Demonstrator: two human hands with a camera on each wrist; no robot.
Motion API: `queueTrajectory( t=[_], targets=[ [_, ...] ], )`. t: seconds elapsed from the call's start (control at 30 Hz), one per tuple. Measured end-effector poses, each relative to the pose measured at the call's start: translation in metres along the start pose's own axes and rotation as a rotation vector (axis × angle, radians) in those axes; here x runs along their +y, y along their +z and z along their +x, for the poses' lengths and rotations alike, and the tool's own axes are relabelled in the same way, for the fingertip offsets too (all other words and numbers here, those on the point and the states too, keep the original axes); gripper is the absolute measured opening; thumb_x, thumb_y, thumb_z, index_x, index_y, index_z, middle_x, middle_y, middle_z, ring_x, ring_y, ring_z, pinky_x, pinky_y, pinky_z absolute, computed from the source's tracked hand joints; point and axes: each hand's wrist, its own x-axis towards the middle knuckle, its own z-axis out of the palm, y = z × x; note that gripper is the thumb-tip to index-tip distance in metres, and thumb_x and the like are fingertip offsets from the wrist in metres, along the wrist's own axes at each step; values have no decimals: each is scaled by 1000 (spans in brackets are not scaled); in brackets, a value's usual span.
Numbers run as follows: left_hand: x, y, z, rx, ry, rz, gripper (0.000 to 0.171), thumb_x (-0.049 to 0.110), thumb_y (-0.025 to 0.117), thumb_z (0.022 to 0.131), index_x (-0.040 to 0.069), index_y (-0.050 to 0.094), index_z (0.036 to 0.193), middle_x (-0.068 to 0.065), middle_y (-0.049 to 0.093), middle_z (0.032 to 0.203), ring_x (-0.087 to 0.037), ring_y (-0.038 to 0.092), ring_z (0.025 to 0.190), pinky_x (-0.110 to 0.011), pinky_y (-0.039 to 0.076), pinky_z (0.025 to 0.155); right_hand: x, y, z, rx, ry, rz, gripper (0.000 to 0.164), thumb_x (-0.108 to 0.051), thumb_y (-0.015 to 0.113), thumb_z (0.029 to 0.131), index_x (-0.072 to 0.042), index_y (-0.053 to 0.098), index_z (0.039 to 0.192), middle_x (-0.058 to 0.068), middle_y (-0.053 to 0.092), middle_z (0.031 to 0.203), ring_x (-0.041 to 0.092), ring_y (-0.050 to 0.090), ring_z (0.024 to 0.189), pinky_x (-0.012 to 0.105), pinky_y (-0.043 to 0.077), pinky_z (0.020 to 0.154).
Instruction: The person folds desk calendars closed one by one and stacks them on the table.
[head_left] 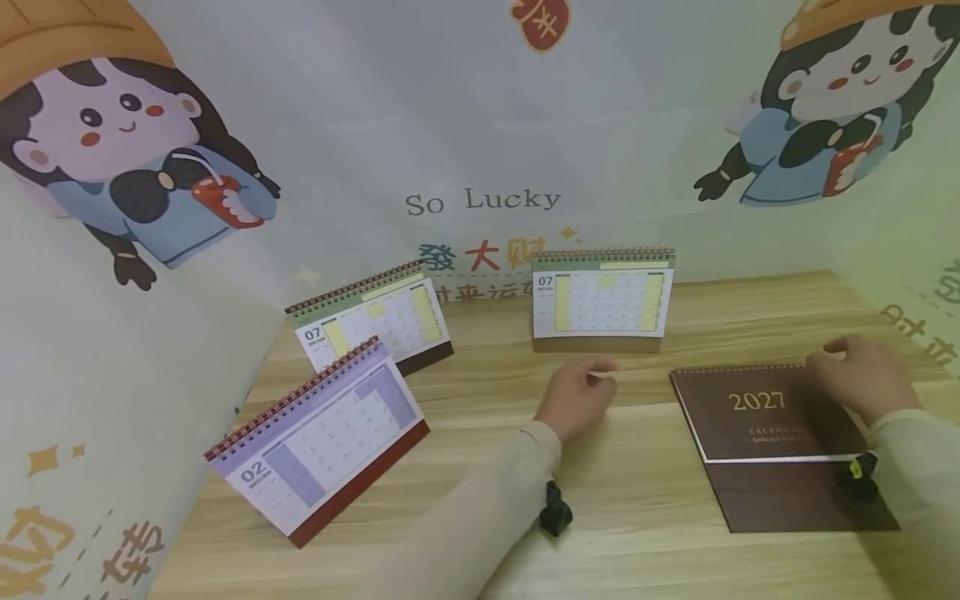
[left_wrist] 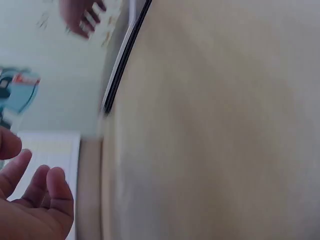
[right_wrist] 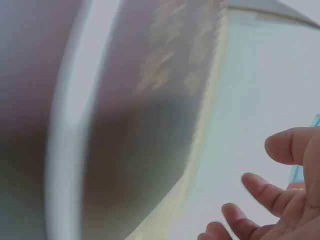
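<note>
A dark brown desk calendar (head_left: 761, 429) with "2027" in gold on its cover lies low on the right side of the table. My right hand (head_left: 862, 379) hovers at its upper right corner, overlapping the spiral edge in the head view. In the right wrist view, the thumb and fingers (right_wrist: 262, 192) are spread apart and hold nothing, beside the blurred brown cover (right_wrist: 145, 120). My left hand (head_left: 579, 397) is over the middle of the table, fingers loosely bent with nothing between them. Just behind it stands a green-topped calendar (head_left: 603, 300) showing page 07.
At the left, a purple calendar (head_left: 322, 442) on page 02 stands at an angle, partly covering another green-topped calendar (head_left: 375, 321) behind it. A printed cloth backdrop (head_left: 480, 125) with cartoon figures encloses the wooden table (head_left: 637, 517) at the back and sides.
</note>
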Motion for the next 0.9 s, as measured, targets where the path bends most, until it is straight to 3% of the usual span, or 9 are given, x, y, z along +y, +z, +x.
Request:
queueTrajectory(
  t=[0.13,0.23,0.3,0.4,0.57,0.73,0.9],
  targets=[
    [-11,-50,16,181,28,12,27,13,56,96,7,67,119,-6,66,115,-19,61,104,-35,49,90,-29,-1,7,13,-78,75,61,-35,38,103,18,42,133,44,43,130,59,46,111,66,41,83],
    [-14,-77,31,256,14,13,31,19,55,98,7,63,125,-7,64,122,-23,58,112,-38,46,96,-58,5,17,-4,-117,182,63,-41,34,105,12,41,138,40,42,135,55,44,118,65,40,86],
    [-12,-87,41,272,9,7,35,22,55,98,7,60,130,-8,61,127,-24,55,117,-39,44,100,-80,12,25,2,-132,251,66,-44,35,104,11,40,140,37,41,138,53,43,122,65,40,89],
    [-7,-91,55,272,3,31,43,28,56,100,6,53,137,-10,56,135,-26,51,124,-40,41,104,-114,22,35,-2,-134,340,71,-48,37,103,10,36,143,35,39,142,51,42,125,63,40,93],
    [-2,-81,76,258,-33,85,55,36,55,101,4,45,144,-13,51,140,-27,48,129,-40,39,106,-153,41,47,-30,-107,548,79,-54,42,101,9,28,146,31,34,145,43,40,128,53,48,92],
    [-2,-78,94,270,-43,108,48,35,54,102,7,49,141,-10,56,134,-24,52,125,-39,40,105,-166,55,56,-24,-28,722,82,-53,45,100,4,15,151,29,26,149,37,38,131,43,52,91],
    [-13,-72,105,261,-27,146,30,26,53,104,8,60,127,-6,64,109,-20,59,99,-34,47,88,-163,65,64,-7,-11,746,75,-47,48,102,2,20,151,24,34,142,29,48,113,37,51,89]
  ],
)
